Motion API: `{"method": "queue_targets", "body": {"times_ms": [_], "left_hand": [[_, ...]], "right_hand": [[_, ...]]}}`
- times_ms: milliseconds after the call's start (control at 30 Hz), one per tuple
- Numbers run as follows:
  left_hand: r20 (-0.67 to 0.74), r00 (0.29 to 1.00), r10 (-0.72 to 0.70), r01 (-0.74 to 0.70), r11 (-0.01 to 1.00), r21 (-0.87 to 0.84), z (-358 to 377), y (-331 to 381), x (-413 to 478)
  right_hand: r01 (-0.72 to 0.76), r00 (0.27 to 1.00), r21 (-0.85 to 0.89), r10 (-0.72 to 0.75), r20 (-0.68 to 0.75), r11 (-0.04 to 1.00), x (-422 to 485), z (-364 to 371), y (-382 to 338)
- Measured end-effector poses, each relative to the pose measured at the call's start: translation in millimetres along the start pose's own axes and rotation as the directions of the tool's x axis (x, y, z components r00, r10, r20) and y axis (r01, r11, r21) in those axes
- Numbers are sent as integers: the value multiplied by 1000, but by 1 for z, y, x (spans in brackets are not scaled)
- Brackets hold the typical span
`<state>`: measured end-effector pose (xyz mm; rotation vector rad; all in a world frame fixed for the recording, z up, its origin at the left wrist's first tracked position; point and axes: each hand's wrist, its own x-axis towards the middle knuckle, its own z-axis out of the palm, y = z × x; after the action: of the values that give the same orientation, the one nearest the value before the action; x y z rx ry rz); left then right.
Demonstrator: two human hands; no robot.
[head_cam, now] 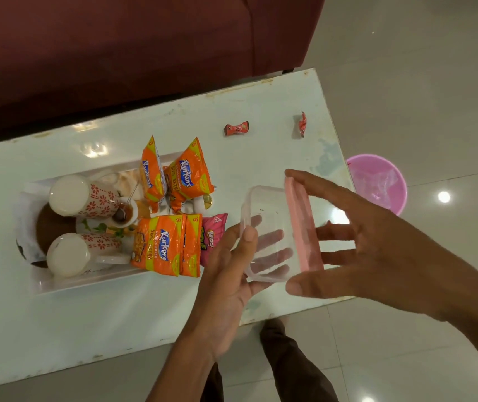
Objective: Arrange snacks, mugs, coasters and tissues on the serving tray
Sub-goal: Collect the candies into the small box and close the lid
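Glossy white stone or laminate makes up the low table (261, 117), hard, slick and chipped along its edges, so anything light will skate on it. On its left part sits the white serving tray (66, 285), a shallow rectangular dish with a raised rim, rigid and probably best lifted by both short ends once loaded. Inside it 2 mugs (84, 198) lie on their sides, white ceramic with a red flower print; they look heavy and breakable, and the handle or the barrel is the safe hold. Beside them stand and lie 4 orange snack packets (187, 175) plus 1 pink packet (211, 236), crinkly foil pillows full of air, very light, easily crushed, best pinched at the sealed top seam. Over the table's near right corner, off the tray, the clear plastic container (269, 233) is held tipped on its side; it looks empty, thin-walled, smooth and a little flexible, so a squeeze would bow it. The left hand (232, 274) cups its base from beneath, thumb over the near wall and fingers showing through the plastic. The right hand (371, 236) is spread wide, fingers and thumb spanning the pink lid (304, 224), a stiffer matte rectangle at the container's mouth; whether it is snapped shut I cannot tell. 2 small red wrapped sweets (236, 128) lie well apart on the bare far end, tiny, twist-ended and slippery.
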<state>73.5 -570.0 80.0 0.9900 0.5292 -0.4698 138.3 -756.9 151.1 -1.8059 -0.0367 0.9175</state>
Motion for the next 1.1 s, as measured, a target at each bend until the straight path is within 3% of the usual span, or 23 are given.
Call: {"method": "queue_targets", "body": {"times_ms": [67,167,233,300,467,867,1000,1100], "left_hand": [[-27,1000,-4,3,999,-43,-3,3,-4],[-129,991,25,-35,996,-81,-11,5,-10],[-183,983,20,-29,999,-44,-14,6,-13],[-185,983,22,-22,1000,4,-15,7,-17],[-124,992,22,-22,1000,0,-17,8,-23],[-218,972,85,-60,991,116,-49,10,-27],[-219,969,117,-94,989,111,-53,15,-24],[-219,964,154,-135,986,99,-55,18,-21]], "right_hand": [[-23,992,-38,18,-123,999,4,-14,3],[-139,922,-267,27,-386,954,33,-39,28],[-258,899,-418,57,-435,871,65,-47,55],[-311,905,-547,67,-420,778,98,-45,79],[-353,912,-678,74,-404,644,154,-33,108],[-331,921,-725,42,-386,604,171,-22,126],[-158,860,-700,-251,-445,697,137,-26,140],[-44,854,-737,-358,-378,674,95,-21,156]]}}
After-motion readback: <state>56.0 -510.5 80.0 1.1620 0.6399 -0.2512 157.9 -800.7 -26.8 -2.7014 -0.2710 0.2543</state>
